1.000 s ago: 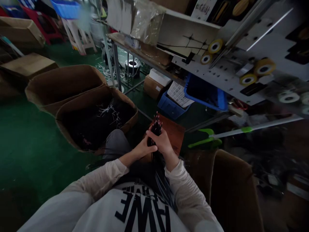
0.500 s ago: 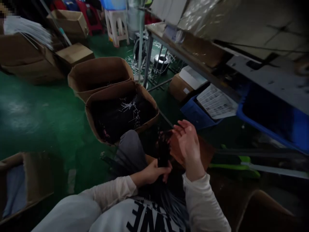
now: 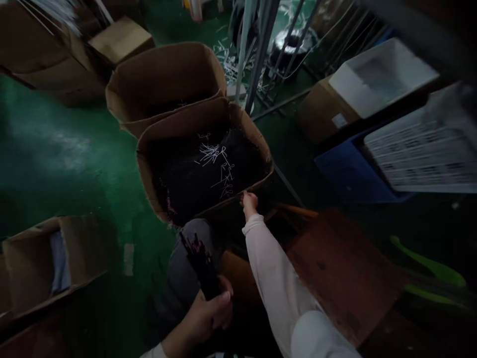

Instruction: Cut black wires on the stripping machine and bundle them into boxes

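My left hand (image 3: 206,315) is low in the view, shut around a bundle of black wires (image 3: 201,263) that sticks up past my grey trouser knee (image 3: 190,268). My right arm stretches forward in a pale sleeve. My right hand (image 3: 249,203) is at the near rim of a cardboard box (image 3: 186,117) and holds no visible thing. Its fingers are too small and dark to read. That box is full of black wires with pale strands lying on top (image 3: 214,159).
A second cardboard box (image 3: 164,79) stands directly behind it, and another (image 3: 48,258) is on the green floor at left. A reddish-brown wooden board (image 3: 343,273) is at right. A white box lid (image 3: 383,74), a blue crate (image 3: 346,169) and metal legs (image 3: 257,54) stand beyond.
My right hand has left the bundle and reached out to the box rim. The bundle stays in my left hand, now lower and tilted. The view has swung down, away from the shelf machinery.
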Demonstrator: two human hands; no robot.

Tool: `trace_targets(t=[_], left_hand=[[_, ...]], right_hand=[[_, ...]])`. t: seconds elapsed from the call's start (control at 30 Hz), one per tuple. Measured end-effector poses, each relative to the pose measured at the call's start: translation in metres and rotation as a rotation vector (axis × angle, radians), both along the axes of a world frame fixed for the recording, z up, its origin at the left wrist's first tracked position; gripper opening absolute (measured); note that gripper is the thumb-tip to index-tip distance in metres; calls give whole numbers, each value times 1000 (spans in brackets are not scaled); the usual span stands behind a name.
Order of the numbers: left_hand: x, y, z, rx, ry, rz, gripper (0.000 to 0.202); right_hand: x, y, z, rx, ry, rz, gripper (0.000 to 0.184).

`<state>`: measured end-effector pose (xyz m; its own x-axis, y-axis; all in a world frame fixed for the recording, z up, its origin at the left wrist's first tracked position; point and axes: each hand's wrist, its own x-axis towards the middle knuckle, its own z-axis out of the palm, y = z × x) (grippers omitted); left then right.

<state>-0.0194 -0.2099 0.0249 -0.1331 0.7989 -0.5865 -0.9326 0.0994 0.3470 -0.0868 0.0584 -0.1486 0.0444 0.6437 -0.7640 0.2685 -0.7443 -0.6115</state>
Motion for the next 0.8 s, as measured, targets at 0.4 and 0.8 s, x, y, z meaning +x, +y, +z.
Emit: trace_targets(t=[0.4,0.8], left_hand=[[-35,26,-19,-143,3,113,25],[-57,22,-32,-326,47,216,23]], right_hand=[[104,-34,187,572,291,336,13],[216,-159,185,-5,-16,1388,17]])
